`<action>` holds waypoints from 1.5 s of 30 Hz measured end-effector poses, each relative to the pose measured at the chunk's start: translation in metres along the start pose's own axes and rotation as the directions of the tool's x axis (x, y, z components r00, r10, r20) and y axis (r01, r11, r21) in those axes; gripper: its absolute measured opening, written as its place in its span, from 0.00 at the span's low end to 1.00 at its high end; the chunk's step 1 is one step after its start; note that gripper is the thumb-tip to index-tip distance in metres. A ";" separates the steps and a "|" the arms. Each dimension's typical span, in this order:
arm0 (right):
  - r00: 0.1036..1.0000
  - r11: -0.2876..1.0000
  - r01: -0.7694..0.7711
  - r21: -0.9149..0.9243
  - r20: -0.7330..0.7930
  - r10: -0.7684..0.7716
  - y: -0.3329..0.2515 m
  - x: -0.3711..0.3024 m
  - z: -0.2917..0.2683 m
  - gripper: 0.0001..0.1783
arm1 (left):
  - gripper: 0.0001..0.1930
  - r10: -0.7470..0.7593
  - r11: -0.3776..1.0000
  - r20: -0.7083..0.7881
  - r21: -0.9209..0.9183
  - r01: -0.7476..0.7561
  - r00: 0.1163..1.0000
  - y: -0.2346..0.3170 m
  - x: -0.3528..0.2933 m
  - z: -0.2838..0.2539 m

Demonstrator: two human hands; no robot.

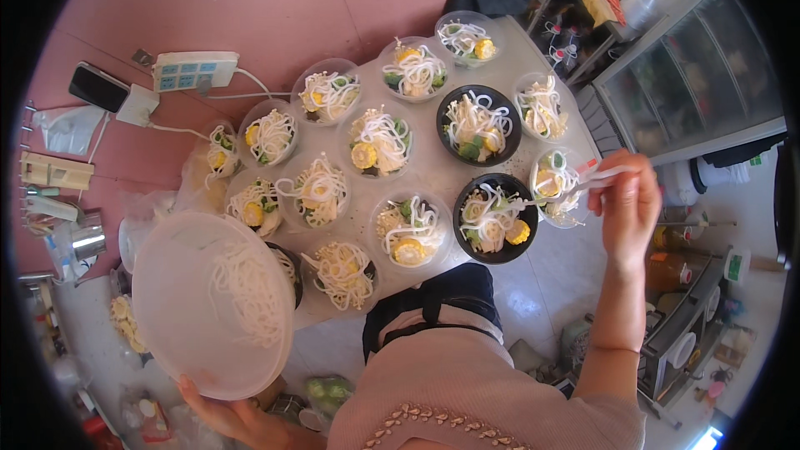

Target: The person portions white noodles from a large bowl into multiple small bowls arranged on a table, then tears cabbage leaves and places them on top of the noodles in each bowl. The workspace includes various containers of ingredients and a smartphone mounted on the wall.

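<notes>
My left hand (218, 410) grips the rim of a large translucent white bowl (167, 292), tilted up at the table's left. Some thick white noodles (254, 292) lie inside it. In my closed right hand (627, 200) is a slender pale utensil, apparently tongs (575, 188). Its tips reach over a clear bowl (557, 215) at the table's right edge, between that bowl and a black bowl (465, 252). Both hold noodles, corn and other food. Another black bowl (446, 150) and several clear bowls stand close together, filled with noodles, enoki mushrooms, corn and greens.
The bowls crowd a pale table (433, 179) against a pink wall (250, 0). A power strip (192, 72) and a phone (98, 87) are at the wall on the left. A glass-fronted cabinet (692, 75) stands at the right, with shelves (696, 317) of bottles below it.
</notes>
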State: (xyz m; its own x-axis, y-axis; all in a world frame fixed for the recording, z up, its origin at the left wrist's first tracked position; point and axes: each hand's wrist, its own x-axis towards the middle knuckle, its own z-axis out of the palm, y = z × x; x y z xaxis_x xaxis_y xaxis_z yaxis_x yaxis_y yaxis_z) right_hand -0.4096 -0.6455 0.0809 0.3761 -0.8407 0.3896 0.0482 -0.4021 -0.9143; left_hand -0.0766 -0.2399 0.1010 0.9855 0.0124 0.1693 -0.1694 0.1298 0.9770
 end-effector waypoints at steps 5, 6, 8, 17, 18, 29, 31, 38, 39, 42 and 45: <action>0.974 0.959 0.193 0.208 -0.155 -0.163 -0.038 0.040 0.002 0.19 | 0.29 0.284 0.897 0.129 0.314 -0.311 0.950 0.007 -0.030 0.042; 0.966 0.946 0.225 0.236 -0.180 -0.184 -0.045 0.045 0.004 0.19 | 0.29 0.373 0.769 0.354 0.399 -0.499 0.858 0.000 -0.030 0.025; 0.961 0.928 0.262 0.265 -0.158 -0.226 -0.063 0.050 0.005 0.20 | 0.29 0.346 0.810 0.305 0.380 -0.446 0.887 -0.004 -0.025 0.014; 0.954 0.943 0.295 0.155 -0.096 -0.283 -0.065 0.059 0.007 0.20 | 0.29 0.361 0.770 0.313 0.431 -0.470 0.878 0.001 -0.040 0.038; 0.961 0.936 0.274 0.222 -0.039 -0.273 -0.061 0.059 0.005 0.21 | 0.29 0.361 0.776 0.303 0.426 -0.465 0.882 0.001 -0.041 0.039; 0.887 0.888 -0.441 0.132 0.213 0.409 0.036 -0.012 0.028 0.12 | 0.26 0.132 0.961 0.112 0.228 -0.155 0.985 0.003 -0.033 0.026; 0.841 0.848 -0.520 0.103 0.232 0.488 0.063 -0.023 0.034 0.10 | 0.24 0.172 0.944 0.115 0.264 -0.197 0.978 0.002 -0.035 0.034; 0.750 0.820 -0.546 -0.171 0.335 0.570 0.097 -0.030 0.053 0.08 | 0.21 -0.112 0.992 0.050 -0.050 0.114 0.992 0.008 -0.032 0.052; 0.819 0.885 -0.432 -0.174 0.334 0.466 0.092 -0.027 0.059 0.08 | 0.21 -0.118 0.990 0.036 -0.067 0.120 0.992 0.008 -0.034 0.060; 0.873 0.943 -0.316 -0.105 0.357 0.333 0.077 -0.022 0.069 0.08 | 0.16 -0.130 0.987 0.133 -0.080 0.142 0.983 0.007 -0.030 0.066; 0.884 0.942 -0.330 0.064 0.371 0.284 0.039 -0.007 0.085 0.12 | 0.14 -0.146 0.982 0.152 -0.099 0.162 0.978 0.007 -0.033 0.074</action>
State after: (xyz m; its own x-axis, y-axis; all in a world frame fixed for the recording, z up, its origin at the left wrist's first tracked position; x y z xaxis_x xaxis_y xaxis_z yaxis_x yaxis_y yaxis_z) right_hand -0.3320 -0.6247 0.0334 0.6898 -0.7227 0.0433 -0.0198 -0.0787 -0.9967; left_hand -0.1110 -0.3133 0.1116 0.9866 -0.1576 0.0426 -0.0057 0.2275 0.9738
